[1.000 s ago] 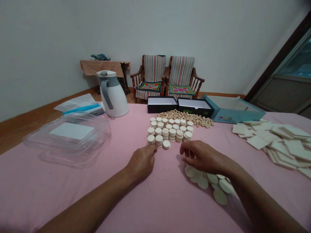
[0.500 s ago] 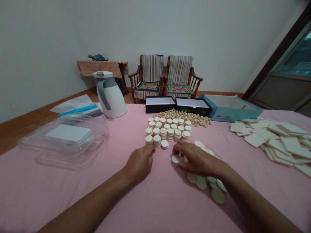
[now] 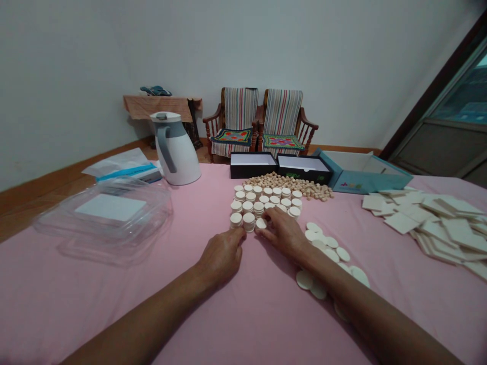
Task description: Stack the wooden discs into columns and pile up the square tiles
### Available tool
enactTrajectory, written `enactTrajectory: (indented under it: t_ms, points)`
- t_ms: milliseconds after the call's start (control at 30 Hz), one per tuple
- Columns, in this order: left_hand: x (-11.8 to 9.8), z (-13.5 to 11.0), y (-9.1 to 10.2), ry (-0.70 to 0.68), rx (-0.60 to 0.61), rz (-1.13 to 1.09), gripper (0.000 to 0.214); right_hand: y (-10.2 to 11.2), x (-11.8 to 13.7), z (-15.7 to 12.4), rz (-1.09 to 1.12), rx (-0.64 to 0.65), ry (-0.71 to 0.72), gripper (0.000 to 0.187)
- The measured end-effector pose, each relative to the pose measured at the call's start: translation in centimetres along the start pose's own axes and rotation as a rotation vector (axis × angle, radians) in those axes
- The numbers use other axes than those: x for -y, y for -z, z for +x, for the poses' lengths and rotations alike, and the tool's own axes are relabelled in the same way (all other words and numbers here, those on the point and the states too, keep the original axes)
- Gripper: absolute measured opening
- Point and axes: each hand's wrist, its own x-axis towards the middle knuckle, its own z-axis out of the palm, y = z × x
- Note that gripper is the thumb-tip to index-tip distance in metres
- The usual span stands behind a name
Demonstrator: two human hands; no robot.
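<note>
My right hand pinches a pale round wooden disc at the short stack in the front row. Whether the disc rests fully on that stack is hidden by the fingers. Rows of stacked discs stand beyond both hands. Closed and resting on the cloth, my left hand has its fingertips by the base of the front-left stacks; I cannot make out anything in it. Loose discs lie scattered under and beside my right forearm.
Behind the stacks is a heap of small wooden pieces, then two black boxes and a blue box. Square wooden tiles pile up at the right. A white jug and clear plastic containers stand left on the pink cloth.
My right hand has moved left and away from me, from the loose discs to the short front-row stack, carrying a disc. My left hand has stayed nearly still.
</note>
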Motion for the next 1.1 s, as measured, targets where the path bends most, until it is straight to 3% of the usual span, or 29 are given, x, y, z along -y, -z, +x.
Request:
enactTrajectory:
  t_ms: [133,267,433,500,600,667,800,900,1000,1100]
  points:
    - [0.1,0.0,0.0,-0.002,-0.002,-0.003,0.022,0.1,0.0,0.0,0.001,-0.004,0.012,0.023]
    - [0.1,0.0,-0.1,0.002,-0.003,-0.002,0.022,2.0,-0.3,-0.5,0.008,-0.004,-0.01,0.015]
    - [0.0,0.0,0.0,0.024,0.012,0.001,0.02,6.0,-1.6,-2.3,0.029,0.305,-0.024,0.006]
    - [0.1,0.1,0.0,0.018,0.011,-0.005,0.02,7.2,-2.3,-3.1,-0.016,0.403,-0.006,0.011]
    - [0.1,0.1,-0.1,0.008,0.006,-0.008,0.021,7.8,-2.5,-4.0,-0.096,0.508,0.04,0.026]
    - [0.2,0.1,-0.1,0.013,0.005,-0.008,0.021,7.6,-2.0,-4.3,-0.176,0.538,0.055,0.026]
    - [0.3,0.1,-0.2,0.01,0.0,-0.011,0.021,6.4,-0.4,-4.5,-0.401,0.492,0.065,0.019]
    - [0.3,0.1,-0.3,0.007,-0.011,-0.01,0.022,5.5,-0.2,-4.6,-0.434,0.429,0.09,0.017]
    - [0.2,0.1,-0.2,0.003,-0.014,-0.014,0.023,4.8,-0.6,-4.2,-0.297,0.352,0.107,0.017]
    - [0.1,0.1,-0.1,-0.01,-0.014,-0.007,0.023,3.9,-0.5,-3.3,-0.063,0.187,0.104,0.019]
